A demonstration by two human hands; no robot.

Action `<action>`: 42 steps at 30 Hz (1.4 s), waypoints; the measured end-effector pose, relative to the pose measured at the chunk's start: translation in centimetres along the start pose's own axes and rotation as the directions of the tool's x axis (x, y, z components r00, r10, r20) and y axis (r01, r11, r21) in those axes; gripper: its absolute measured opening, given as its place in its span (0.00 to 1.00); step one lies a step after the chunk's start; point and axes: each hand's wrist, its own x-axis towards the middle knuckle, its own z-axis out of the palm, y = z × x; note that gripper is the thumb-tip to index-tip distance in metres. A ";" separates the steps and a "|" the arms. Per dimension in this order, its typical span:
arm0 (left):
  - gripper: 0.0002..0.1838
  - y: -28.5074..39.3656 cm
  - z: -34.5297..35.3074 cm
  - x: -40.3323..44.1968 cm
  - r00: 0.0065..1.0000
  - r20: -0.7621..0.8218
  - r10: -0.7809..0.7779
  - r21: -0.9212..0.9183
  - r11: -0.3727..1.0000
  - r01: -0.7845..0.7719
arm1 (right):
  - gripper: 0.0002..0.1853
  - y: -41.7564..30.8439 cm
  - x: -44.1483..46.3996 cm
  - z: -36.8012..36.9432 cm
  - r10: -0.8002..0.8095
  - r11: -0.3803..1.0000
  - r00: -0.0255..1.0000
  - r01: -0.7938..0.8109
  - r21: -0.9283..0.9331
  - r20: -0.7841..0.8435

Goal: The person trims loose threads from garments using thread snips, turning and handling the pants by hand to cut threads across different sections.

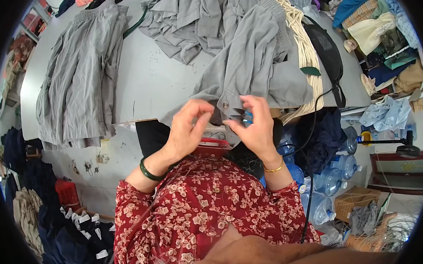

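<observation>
A grey garment (251, 59) with an elastic waist lies over the table's front edge. A dark button (226, 104) shows on a tab at its near end, between my two hands. My left hand (185, 133), with a dark green bangle at the wrist, is closed in a pinch just left of the tab. Whatever is between those fingertips is too small to make out. My right hand (257, 125) is closed around blue-handled thread snips (248, 115), whose dark blades point left, close under the button.
Another pair of grey elastic-waist trousers (83, 67) lies at the table's left, and more grey garments (187, 20) are heaped at the back. Cream cords (306, 43) and a black cable (311, 137) run down the right. Large water bottles (329, 181) stand on the floor.
</observation>
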 end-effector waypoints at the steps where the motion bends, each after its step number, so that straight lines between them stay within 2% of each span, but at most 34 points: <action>1: 0.08 -0.6 -0.1 0.2 0.994 0.003 -0.112 -0.096 0.989 0.112 | 0.20 0.3 0.0 0.2 -0.060 0.993 0.998 0.061 -0.103 0.010; 3: 0.08 -1.1 0.2 0.6 0.998 0.004 -0.062 -0.099 0.993 0.063 | 0.20 2.2 -0.5 1.1 -0.174 0.936 0.984 0.180 -0.304 0.046; 4: 0.08 -1.2 0.3 0.7 0.999 0.006 -0.038 -0.102 0.994 0.038 | 0.15 3.3 -0.5 1.1 -0.159 0.953 0.987 0.157 -0.258 0.014; 5: 0.08 -1.2 0.4 0.8 1.000 0.011 -0.019 -0.083 0.996 0.020 | 0.13 4.0 -0.6 1.0 0.001 0.998 0.998 -0.004 -0.067 -0.056; 6: 0.08 -1.3 0.4 0.8 1.000 0.014 -0.003 -0.064 0.998 0.004 | 0.11 4.6 -0.7 0.8 0.171 0.978 0.981 -0.158 0.137 -0.090; 7: 0.08 -1.3 0.4 0.7 1.000 0.020 0.011 -0.043 0.999 -0.010 | 0.09 4.9 -0.7 0.6 0.343 0.893 0.935 -0.296 0.339 -0.087; 8: 0.08 -1.5 0.4 0.7 1.000 0.024 0.001 -0.037 0.999 0.000 | 0.07 5.0 -0.5 0.0 0.365 0.874 0.926 -0.305 0.378 -0.096; 9: 0.08 -1.6 0.4 0.6 1.000 0.028 -0.007 -0.031 0.999 0.008 | 0.07 5.5 -0.6 -0.3 0.455 0.781 0.890 -0.393 0.485 -0.010; 13: 0.08 -1.5 0.5 0.7 0.999 0.037 -0.017 -0.002 1.000 0.017 | 0.07 5.5 -0.7 0.0 0.454 0.729 0.891 -0.391 0.562 0.032; 16: 0.08 -1.6 1.1 1.0 0.997 0.015 0.078 0.107 0.991 -0.079 | 0.07 5.5 -0.6 0.2 0.446 0.728 0.894 -0.393 0.562 0.046; 19: 0.12 -0.3 2.2 1.6 0.987 0.029 0.155 0.301 0.941 -0.157 | 0.08 5.7 -0.7 0.3 0.445 0.730 0.893 -0.403 0.551 0.064; 20: 0.17 -0.2 2.9 1.8 0.985 0.018 0.172 0.344 0.924 -0.168 | 0.08 5.7 -0.7 0.3 0.443 0.732 0.894 -0.406 0.547 0.071; 23: 0.20 -0.1 4.3 2.4 0.985 0.033 0.171 0.459 0.873 -0.167 | 0.08 5.3 -0.7 0.2 0.437 0.725 0.896 -0.399 0.561 0.072; 24: 0.20 -0.6 4.8 2.5 0.982 0.013 0.187 0.443 0.879 -0.173 | 0.08 5.3 -0.8 0.2 0.436 0.729 0.897 -0.400 0.556 0.074; 27: 0.19 -2.0 4.7 2.4 0.993 0.051 0.104 0.349 0.930 -0.116 | 0.09 5.5 -1.1 -0.1 0.432 0.733 0.899 -0.397 0.552 0.072; 32: 0.07 -1.2 2.3 1.8 0.992 -0.063 0.107 0.267 0.960 -0.087 | 0.08 5.1 -1.1 -0.1 0.383 0.761 0.924 -0.328 0.560 0.020; 35: 0.05 -0.3 1.7 1.1 0.993 -0.111 -0.030 0.166 0.985 0.048 | 0.07 4.0 -1.4 0.2 0.361 0.809 0.932 -0.319 0.494 0.011; 36: 0.04 -0.4 1.5 1.0 0.995 -0.096 -0.006 0.167 0.986 0.022 | 0.07 3.2 -1.4 0.3 0.279 0.881 0.960 -0.243 0.406 -0.029; 37: 0.03 -0.5 1.3 1.0 0.996 -0.079 -0.039 0.133 0.990 0.049 | 0.09 3.0 -1.5 0.7 0.132 0.938 0.989 -0.101 0.333 -0.073; 39: 0.03 -0.7 1.0 1.0 0.994 -0.036 -0.102 0.064 0.992 0.104 | 0.15 1.7 -1.7 1.3 -0.060 0.963 0.998 0.068 0.260 -0.037; 40: 0.03 -0.9 0.8 1.1 0.979 0.000 -0.205 -0.100 0.974 0.204 | 0.17 1.6 -1.9 1.8 -0.122 0.964 0.992 0.121 0.238 -0.009; 42: 0.02 -1.3 0.6 1.2 0.916 0.120 -0.383 -0.400 0.826 0.397 | 0.22 1.4 -2.4 2.4 -0.195 0.963 0.979 0.181 0.201 0.051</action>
